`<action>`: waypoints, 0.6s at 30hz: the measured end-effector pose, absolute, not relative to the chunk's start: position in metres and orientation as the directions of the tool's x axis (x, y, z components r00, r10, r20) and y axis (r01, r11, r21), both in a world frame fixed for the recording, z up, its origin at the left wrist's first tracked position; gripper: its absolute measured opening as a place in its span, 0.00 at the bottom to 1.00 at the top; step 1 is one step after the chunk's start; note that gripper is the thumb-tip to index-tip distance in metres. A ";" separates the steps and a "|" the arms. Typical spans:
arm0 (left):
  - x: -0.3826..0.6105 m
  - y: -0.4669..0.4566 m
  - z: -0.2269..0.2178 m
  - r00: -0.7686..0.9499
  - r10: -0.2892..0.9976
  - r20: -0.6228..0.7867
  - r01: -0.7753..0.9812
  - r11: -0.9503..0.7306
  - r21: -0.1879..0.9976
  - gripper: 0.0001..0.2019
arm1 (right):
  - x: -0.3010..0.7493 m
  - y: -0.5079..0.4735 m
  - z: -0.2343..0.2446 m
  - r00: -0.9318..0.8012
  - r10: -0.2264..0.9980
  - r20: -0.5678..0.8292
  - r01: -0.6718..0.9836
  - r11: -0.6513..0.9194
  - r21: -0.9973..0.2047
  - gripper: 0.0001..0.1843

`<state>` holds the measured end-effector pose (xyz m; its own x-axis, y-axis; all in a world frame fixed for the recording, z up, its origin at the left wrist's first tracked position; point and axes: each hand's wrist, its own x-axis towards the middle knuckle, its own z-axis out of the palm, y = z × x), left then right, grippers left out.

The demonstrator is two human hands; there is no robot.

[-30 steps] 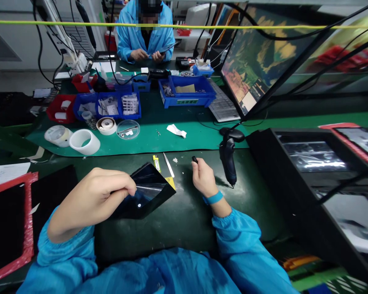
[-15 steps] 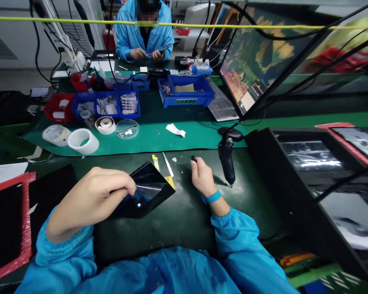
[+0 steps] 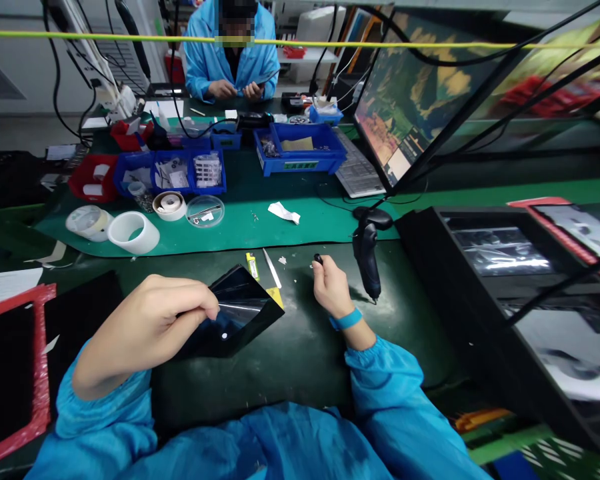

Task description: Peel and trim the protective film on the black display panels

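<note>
My left hand (image 3: pixel 147 330) is closed on the edge of a thin black glossy panel (image 3: pixel 237 313), holding it tilted above the dark mat. A clear film shows on the panel's face near my thumb. My right hand (image 3: pixel 333 287) is closed in a pinch on a small black object (image 3: pixel 318 259), resting on the mat to the right of the panel. A yellow-tipped tool (image 3: pixel 253 265) and white tweezers (image 3: pixel 272 268) lie just beyond the panel. A black electric screwdriver (image 3: pixel 367 257) hangs to the right of my right hand.
Tape rolls (image 3: pixel 133 232), a clear dish (image 3: pixel 205 211) and blue parts bins (image 3: pixel 300 148) sit on the green mat (image 3: pixel 260 230). A monitor (image 3: pixel 410 100) and keyboard (image 3: pixel 357 173) stand at right, black trays (image 3: pixel 485 267) beside them. A red-edged tray (image 3: pixel 35 360) lies left. A person in blue works opposite.
Almost nothing has changed. My right hand has shifted slightly with the small black object; my left hand keeps the panel in the same place.
</note>
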<state>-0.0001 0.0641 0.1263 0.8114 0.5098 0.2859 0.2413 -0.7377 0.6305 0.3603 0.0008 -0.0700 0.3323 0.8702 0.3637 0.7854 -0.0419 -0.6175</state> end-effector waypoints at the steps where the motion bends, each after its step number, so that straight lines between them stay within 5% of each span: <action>1: 0.000 0.064 0.127 0.812 0.511 0.282 0.244 -0.736 0.632 0.13 | 0.360 0.001 -0.070 0.336 0.869 0.363 0.783 -0.044 -0.620 0.16; 12: 0.000 0.063 0.128 0.808 0.514 0.288 0.246 -0.738 0.628 0.12 | 0.364 0.005 -0.061 0.280 0.865 0.416 0.769 0.057 -0.637 0.18; 18: 0.003 0.064 0.129 0.816 0.505 0.281 0.243 -0.741 0.626 0.13 | 0.367 0.002 -0.068 0.345 0.839 0.421 0.785 -0.012 -0.619 0.16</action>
<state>0.0031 0.0640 0.1292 0.8163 0.5047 0.2811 0.2429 -0.7414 0.6255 0.3666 0.0023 -0.0680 0.3449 0.8388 0.4212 0.7855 -0.0122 -0.6188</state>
